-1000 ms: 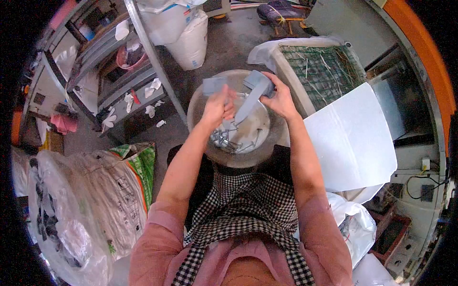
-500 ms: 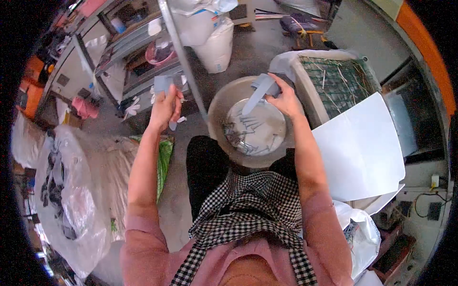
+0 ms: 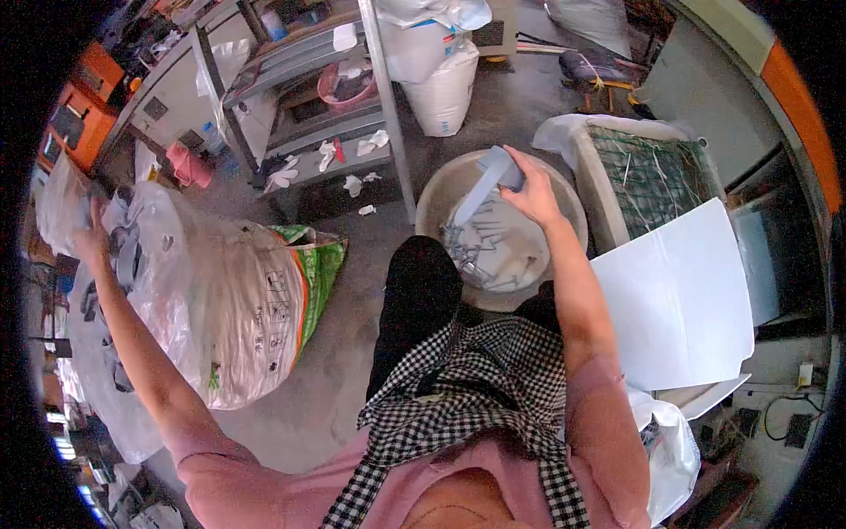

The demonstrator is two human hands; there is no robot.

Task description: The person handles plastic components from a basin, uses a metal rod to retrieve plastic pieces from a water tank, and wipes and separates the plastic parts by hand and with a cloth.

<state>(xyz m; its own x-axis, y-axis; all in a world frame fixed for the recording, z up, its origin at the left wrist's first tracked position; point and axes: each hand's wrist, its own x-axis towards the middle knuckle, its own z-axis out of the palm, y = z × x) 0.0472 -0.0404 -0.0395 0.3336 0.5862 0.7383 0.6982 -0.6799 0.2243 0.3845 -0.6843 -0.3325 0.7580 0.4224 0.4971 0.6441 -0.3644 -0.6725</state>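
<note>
My right hand (image 3: 532,196) is closed on flat blue-grey plastic pieces (image 3: 490,181), a long rounded strip among them, above a round basin (image 3: 573,198). Inside the basin lie several thin grey sticks (image 3: 483,238), heaped mostly on its left side. Far out to the left, my left hand (image 3: 90,240) reaches over a clear plastic bag (image 3: 163,264) with dark grey strips inside. Its fingers are small and blurred beside another clear bag (image 3: 62,207), so what they hold, if anything, is unclear.
A metal rack (image 3: 388,106) stands ahead, with gloves (image 3: 284,174) and a pink basket (image 3: 348,86). Right of the basin are a netted crate (image 3: 586,172) and a white board (image 3: 679,300). A printed woven sack (image 3: 264,326) lies left of my knee. White sacks (image 3: 441,93) stand behind.
My left hand has swung from in front of me, where it held a grey plastic piece, far left over the bags. The view has turned left. My right hand still holds its pieces above the basin.
</note>
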